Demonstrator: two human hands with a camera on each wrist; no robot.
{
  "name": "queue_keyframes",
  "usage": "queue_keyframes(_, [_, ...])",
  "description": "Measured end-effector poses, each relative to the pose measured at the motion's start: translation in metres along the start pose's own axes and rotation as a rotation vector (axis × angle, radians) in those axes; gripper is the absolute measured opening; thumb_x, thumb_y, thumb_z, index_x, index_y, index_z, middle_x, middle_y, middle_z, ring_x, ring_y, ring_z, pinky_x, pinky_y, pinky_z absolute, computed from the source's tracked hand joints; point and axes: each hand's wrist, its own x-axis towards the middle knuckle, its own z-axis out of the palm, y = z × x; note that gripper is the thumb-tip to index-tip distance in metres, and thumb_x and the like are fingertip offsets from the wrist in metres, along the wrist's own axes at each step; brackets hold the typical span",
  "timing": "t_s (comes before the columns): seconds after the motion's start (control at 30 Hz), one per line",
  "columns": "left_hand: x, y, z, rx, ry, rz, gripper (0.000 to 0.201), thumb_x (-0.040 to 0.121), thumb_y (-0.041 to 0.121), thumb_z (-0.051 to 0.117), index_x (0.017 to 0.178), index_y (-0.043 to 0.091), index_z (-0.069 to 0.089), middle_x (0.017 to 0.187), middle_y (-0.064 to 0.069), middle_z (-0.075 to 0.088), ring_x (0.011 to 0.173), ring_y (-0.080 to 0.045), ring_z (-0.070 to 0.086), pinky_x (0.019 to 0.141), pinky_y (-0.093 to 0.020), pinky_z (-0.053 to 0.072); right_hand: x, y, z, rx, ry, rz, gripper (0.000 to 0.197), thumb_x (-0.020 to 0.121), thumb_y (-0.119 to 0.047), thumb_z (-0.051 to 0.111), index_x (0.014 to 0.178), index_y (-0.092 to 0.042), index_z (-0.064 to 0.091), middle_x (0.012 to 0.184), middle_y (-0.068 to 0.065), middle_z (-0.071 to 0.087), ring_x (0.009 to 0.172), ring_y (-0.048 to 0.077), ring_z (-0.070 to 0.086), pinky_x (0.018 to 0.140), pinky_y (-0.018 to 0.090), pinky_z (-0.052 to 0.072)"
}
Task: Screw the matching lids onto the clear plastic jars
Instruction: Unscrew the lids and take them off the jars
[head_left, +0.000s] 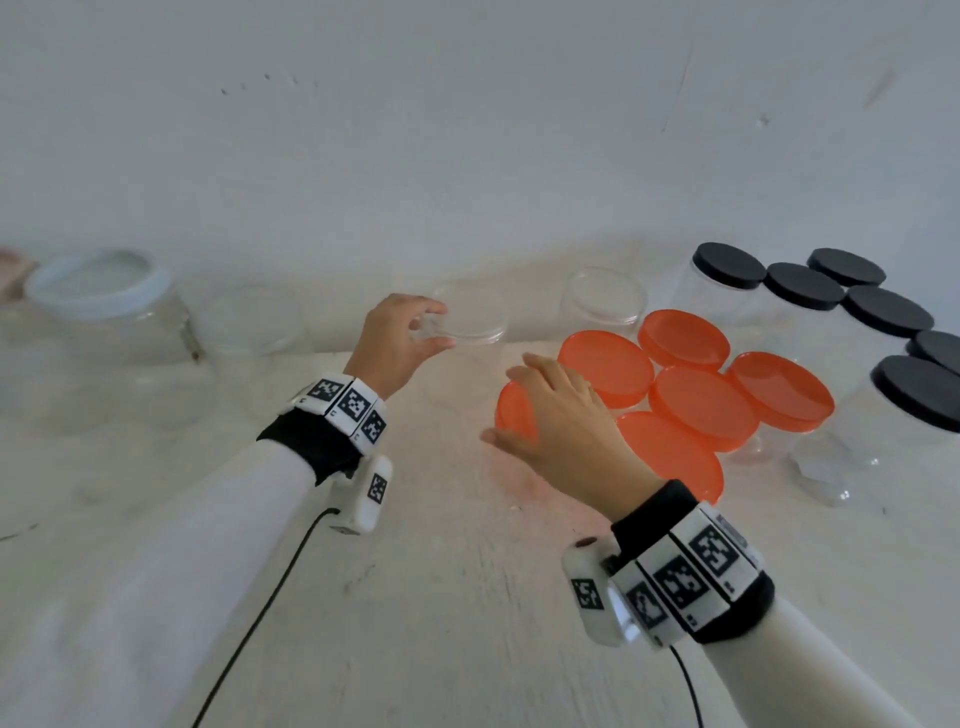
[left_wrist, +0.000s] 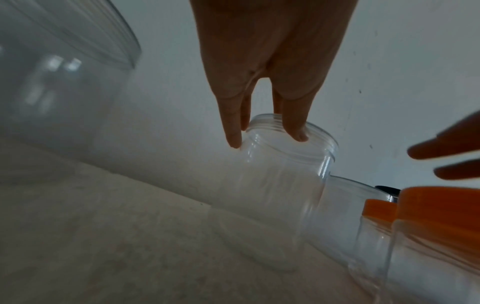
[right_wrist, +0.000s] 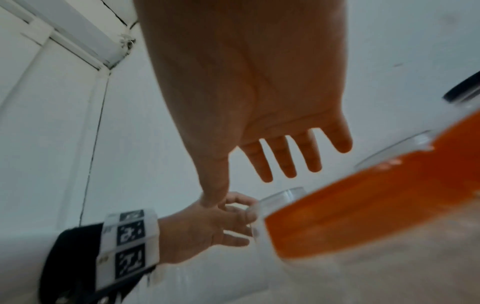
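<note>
A clear open jar (head_left: 475, 332) stands on the white table (head_left: 415, 597) near the back. My left hand (head_left: 440, 325) pinches its threaded rim, with one finger (left_wrist: 296, 131) hooked inside the mouth and another (left_wrist: 233, 139) outside the jar (left_wrist: 280, 174). To the right, my right hand (head_left: 519, 397) is spread flat, fingers straight, over an orange lid (head_left: 511, 418) that sits on a jar. In the right wrist view the palm and fingers (right_wrist: 288, 164) hover above that orange lid (right_wrist: 363, 205) without gripping it; whether they touch it is unclear.
Several orange-lidded jars (head_left: 701, 402) crowd the right side, with black-lidded jars (head_left: 805, 286) behind and beside them. Another open jar (head_left: 602, 296) stands at the back. On the left are a large jar with a pale blue rim (head_left: 98, 283) and a second wide clear jar (head_left: 249, 322). A wall closes the back.
</note>
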Motion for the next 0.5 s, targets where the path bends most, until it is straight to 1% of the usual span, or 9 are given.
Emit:
queue_keyframes(0.1, [-0.018,-0.008,-0.026,0.051,0.008,-0.032,0.037,0.074,0.015,0.077,0.109,0.013,0.066,0.114,-0.008,0.059,0.091,-0.017,0.055,0.086,-0.022,0.043,0.013,-0.022,-0.001,0.098,0.075,-0.063,0.063,0.089,-0.039,0.058,0.14,-0.014,0.033,0.149,0.004,0.025,0.137,0.024,0.023,0.11,0.037,0.026])
queue_keyframes(0.17, [-0.03,-0.011,-0.043,0.08,-0.002,-0.023,0.038,0.075,0.015,0.077,0.111,0.014,0.065,0.114,-0.008,0.06,0.093,-0.015,0.053,0.087,-0.023,0.043,0.023,-0.039,0.003,0.141,0.09,-0.112,0.059,0.089,-0.032,0.06,0.138,-0.012,0.035,0.148,0.005,0.025,0.136,0.024,0.024,0.107,0.035,0.03])
queue_keyframes(0.2, [-0.035,-0.012,-0.05,0.087,-0.025,-0.021,0.039,0.076,0.016,0.076,0.113,0.014,0.064,0.116,-0.008,0.059,0.097,-0.015,0.053,0.09,-0.025,0.043,0.029,-0.048,0.006,0.158,0.095,-0.127,0.059,0.088,-0.029,0.061,0.138,-0.011,0.034,0.149,0.005,0.023,0.137,0.025,0.023,0.107,0.035,0.03])
queue_keyframes(0.27, [-0.043,-0.015,-0.063,0.157,-0.068,0.007,0.047,0.078,0.018,0.074,0.122,0.015,0.059,0.126,-0.006,0.055,0.114,-0.018,0.049,0.1,-0.031,0.039,0.041,-0.064,0.015,0.169,0.103,-0.124,0.061,0.088,-0.025,0.061,0.14,-0.011,0.032,0.152,0.008,0.016,0.139,0.027,0.019,0.109,0.037,0.029])
queue_keyframes(0.33, [-0.048,-0.02,-0.078,0.27,-0.031,0.06,0.052,0.079,0.019,0.073,0.127,0.013,0.054,0.133,-0.008,0.05,0.125,-0.022,0.041,0.105,-0.026,0.029,0.055,-0.075,0.025,0.154,0.108,-0.078,0.061,0.089,-0.023,0.06,0.141,-0.011,0.03,0.153,0.011,0.01,0.14,0.031,0.012,0.112,0.042,0.025])
queue_keyframes(0.37, [-0.05,-0.023,-0.088,0.318,0.012,0.076,0.052,0.08,0.017,0.072,0.127,0.011,0.053,0.134,-0.008,0.048,0.127,-0.023,0.039,0.103,-0.023,0.026,0.061,-0.079,0.03,0.143,0.105,-0.048,0.061,0.09,-0.024,0.059,0.141,-0.013,0.03,0.153,0.012,0.009,0.14,0.033,0.011,0.113,0.044,0.023])
queue_keyframes(0.4, [-0.052,-0.025,-0.097,0.368,0.053,0.091,0.05,0.08,0.016,0.071,0.126,0.009,0.053,0.134,-0.009,0.048,0.127,-0.024,0.038,0.102,-0.023,0.026,0.066,-0.083,0.035,0.127,0.1,-0.022,0.059,0.09,-0.024,0.058,0.141,-0.014,0.03,0.153,0.013,0.009,0.14,0.035,0.01,0.113,0.046,0.021])
queue_keyframes(0.43, [-0.054,-0.029,-0.107,0.422,0.079,0.104,0.049,0.08,0.014,0.07,0.125,0.006,0.054,0.133,-0.01,0.049,0.126,-0.025,0.039,0.101,-0.025,0.027,0.071,-0.085,0.039,0.099,0.099,-0.008,0.055,0.092,-0.023,0.056,0.14,-0.015,0.031,0.152,0.014,0.012,0.139,0.036,0.01,0.113,0.046,0.018])
queue_keyframes(0.5, [-0.058,-0.038,-0.123,0.536,0.081,0.125,0.047,0.08,0.012,0.07,0.122,0.001,0.055,0.131,-0.013,0.05,0.125,-0.029,0.042,0.104,-0.032,0.031,0.08,-0.089,0.044,0.048,0.128,-0.016,0.046,0.094,-0.02,0.051,0.137,-0.015,0.037,0.148,0.014,0.022,0.136,0.035,0.014,0.113,0.043,0.014])
